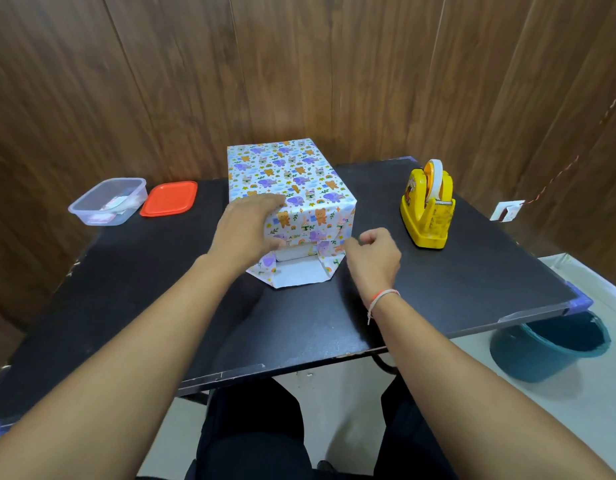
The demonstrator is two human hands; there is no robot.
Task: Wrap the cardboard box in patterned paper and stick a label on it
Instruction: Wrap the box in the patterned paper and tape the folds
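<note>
The box (289,181) stood on the tabletop (438,271), wrapped in paper (320,216) on all visible faces except the near end, which remained unfinished. The left hand (247,230) lay spread over the near top edge, thumb against the folded-down upper flap. The right hand (372,252) sat just right of that end, fingers curled; whether it pinched the side fold could not be determined. The bottom flap (296,275) lay flat between the hands, unfolded. Risk: releasing the left hand before taping would likely let the upper flap spring open. Risk: lifting the bottom flap off-centre could crease or tear it. The dispenser (427,206) stood beyond the right hand, requiring a one-handed reach.
</note>
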